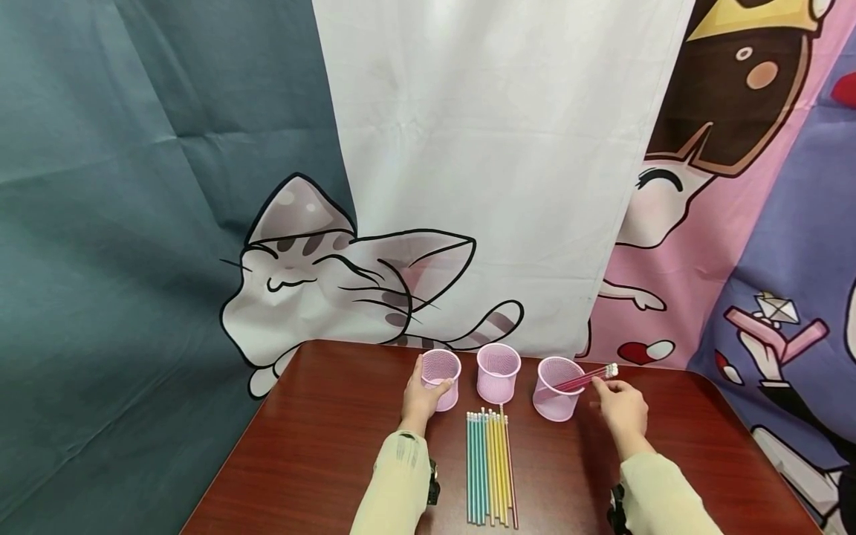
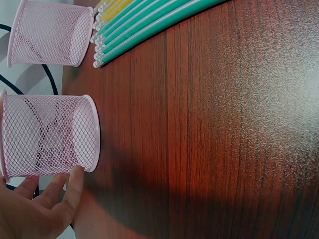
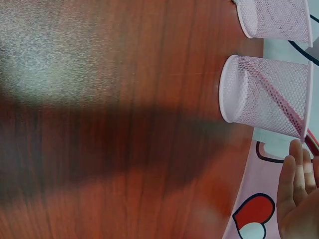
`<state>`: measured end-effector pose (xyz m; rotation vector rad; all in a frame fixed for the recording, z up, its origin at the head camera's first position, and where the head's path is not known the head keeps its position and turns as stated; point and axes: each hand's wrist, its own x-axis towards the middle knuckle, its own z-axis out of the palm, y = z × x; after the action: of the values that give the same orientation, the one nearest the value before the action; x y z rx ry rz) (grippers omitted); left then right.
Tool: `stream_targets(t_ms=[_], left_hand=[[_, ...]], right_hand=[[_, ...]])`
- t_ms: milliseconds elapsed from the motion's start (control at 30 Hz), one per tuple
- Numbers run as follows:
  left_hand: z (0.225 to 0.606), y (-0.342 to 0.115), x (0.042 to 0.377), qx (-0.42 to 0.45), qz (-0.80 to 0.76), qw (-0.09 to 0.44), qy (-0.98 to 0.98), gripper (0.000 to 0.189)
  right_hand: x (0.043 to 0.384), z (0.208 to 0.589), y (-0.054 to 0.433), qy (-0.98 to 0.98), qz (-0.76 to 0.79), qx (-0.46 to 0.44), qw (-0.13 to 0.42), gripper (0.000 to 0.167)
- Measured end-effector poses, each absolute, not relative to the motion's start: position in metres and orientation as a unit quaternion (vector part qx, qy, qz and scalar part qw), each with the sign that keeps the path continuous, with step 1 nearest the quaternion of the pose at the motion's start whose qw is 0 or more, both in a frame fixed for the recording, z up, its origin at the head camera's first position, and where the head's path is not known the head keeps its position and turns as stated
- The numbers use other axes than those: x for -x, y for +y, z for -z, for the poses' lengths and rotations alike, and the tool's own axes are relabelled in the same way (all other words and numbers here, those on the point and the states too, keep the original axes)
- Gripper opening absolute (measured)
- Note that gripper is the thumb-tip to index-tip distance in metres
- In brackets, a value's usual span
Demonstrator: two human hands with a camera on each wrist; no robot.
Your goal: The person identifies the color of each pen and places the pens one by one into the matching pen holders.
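My left hand [image 1: 418,400] holds the leftmost pink mesh pen cup [image 1: 449,397], thumb across its near side and fingers along its outer left side. In the left wrist view, fingertips [image 2: 76,174] lie against that cup near its base. At the right-hand pen cup [image 1: 553,405], my right hand [image 1: 623,412] pinches a few red pencils [image 1: 580,380] near their white eraser ends. Those pencils slant over the rim, their lower parts inside the cup, visible through the mesh in the right wrist view. The pinching fingertips are mostly outside that view.
A third pink mesh pen cup [image 1: 497,383] stands between the other two. Before it lie several green pencils [image 1: 476,468], several yellow pencils [image 1: 497,468] and a red pencil [image 1: 512,483] side by side on the brown table [image 1: 321,446]. A printed cloth [image 1: 495,148] hangs behind.
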<state>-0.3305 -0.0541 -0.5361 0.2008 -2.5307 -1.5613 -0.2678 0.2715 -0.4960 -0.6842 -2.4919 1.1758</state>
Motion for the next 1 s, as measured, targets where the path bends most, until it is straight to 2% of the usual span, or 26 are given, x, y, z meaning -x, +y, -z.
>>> stream_targets(t_ms=[133,300,533,833,1000], left_hand=[[0.536,-0.054,0.331,-0.065,0.526,0.081,-0.844,0.086],[0.538,-0.054,0.331,-0.067,0.525,0.082,-0.844,0.087],[0.538,-0.054,0.331,-0.072,0.527,0.079,-0.843,0.086],[0.538,-0.055,0.331,-0.073,0.523,0.079,-0.846,0.086],[0.538,-0.055,0.331,-0.072,0.522,0.079,-0.846,0.086]], right_hand=[[0.264,0.503,0.273,-0.871,-0.426,0.221,0.100,0.048],[0.263,0.522,0.268,-0.854,-0.485,0.177,0.070,0.047],[0.259,0.553,0.239,-0.848,-0.519,0.107,-0.003,0.033],[0.254,0.574,0.197,-0.892,-0.450,0.047,0.010,0.020],[0.252,0.578,0.184,-0.903,-0.428,0.037,0.017,0.020]])
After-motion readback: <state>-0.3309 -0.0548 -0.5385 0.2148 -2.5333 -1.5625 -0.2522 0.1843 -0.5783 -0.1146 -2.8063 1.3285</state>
